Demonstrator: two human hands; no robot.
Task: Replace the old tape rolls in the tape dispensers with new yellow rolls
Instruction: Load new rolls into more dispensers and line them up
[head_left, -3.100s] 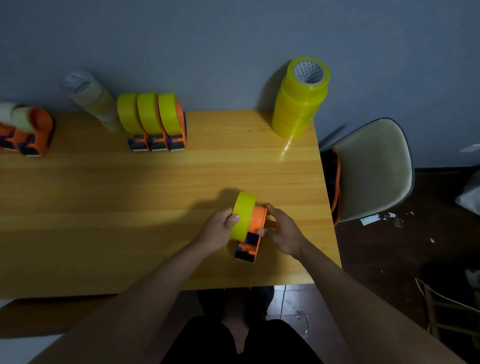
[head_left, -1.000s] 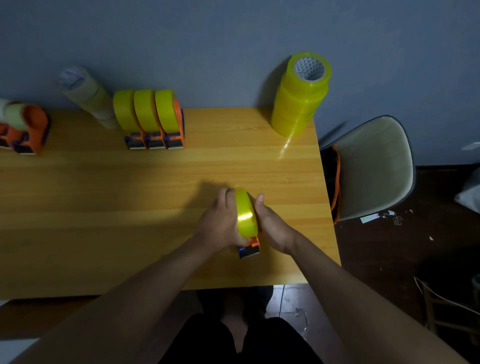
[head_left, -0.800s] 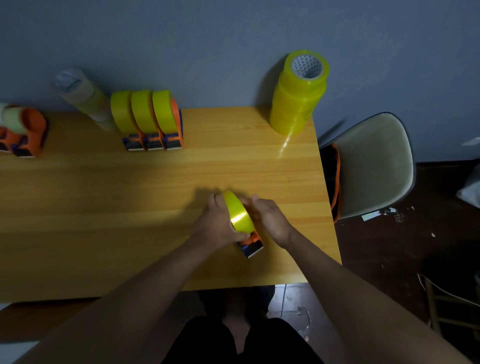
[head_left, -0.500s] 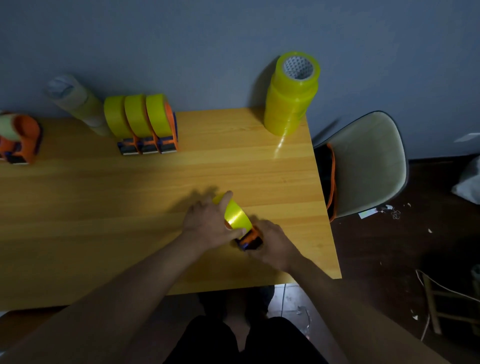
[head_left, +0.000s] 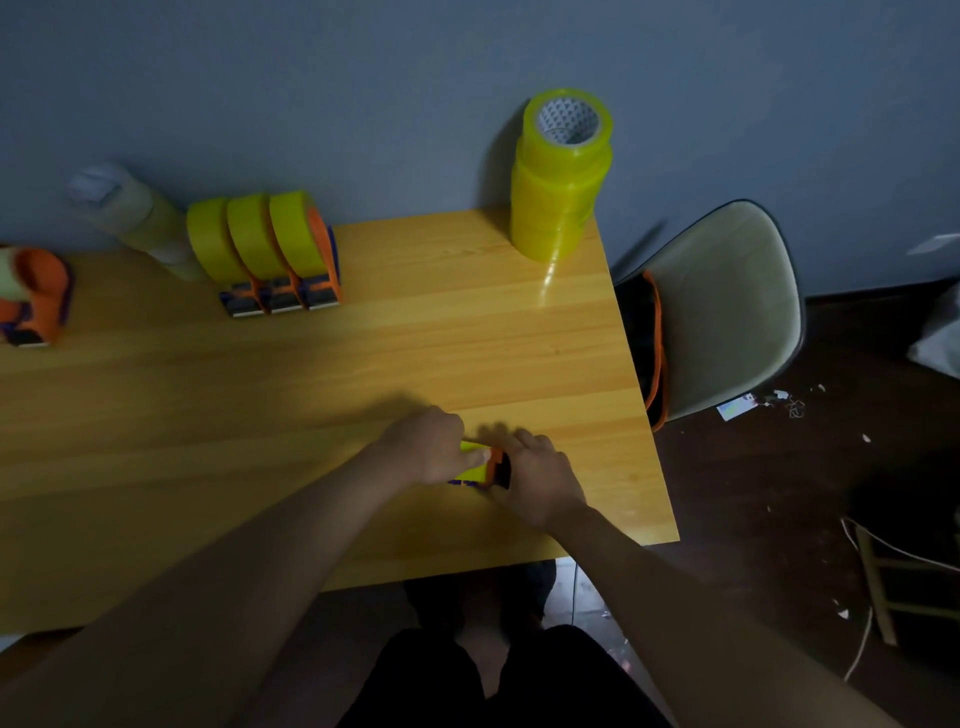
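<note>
Between our two hands, near the table's front right corner, sits the tape dispenser (head_left: 496, 467), orange with a dark blue base, loaded with a yellow roll (head_left: 471, 461) of which only a glossy sliver shows. Our left hand (head_left: 428, 447) curls over the roll, thumb across it; our right hand (head_left: 537, 480) wraps the dispenser's orange side, fingers bent around it. At the back stand three refilled dispensers (head_left: 278, 254) side by side, and beside them a pale leaning stack of old rolls (head_left: 132, 215). A tall stack of new yellow rolls (head_left: 561, 176) rises at the far right corner. We can read no writing anywhere. The wooden table (head_left: 208, 389) meets a grey-blue wall; a pale chair (head_left: 727, 306) stands to the right on a dark, littered floor.
</note>
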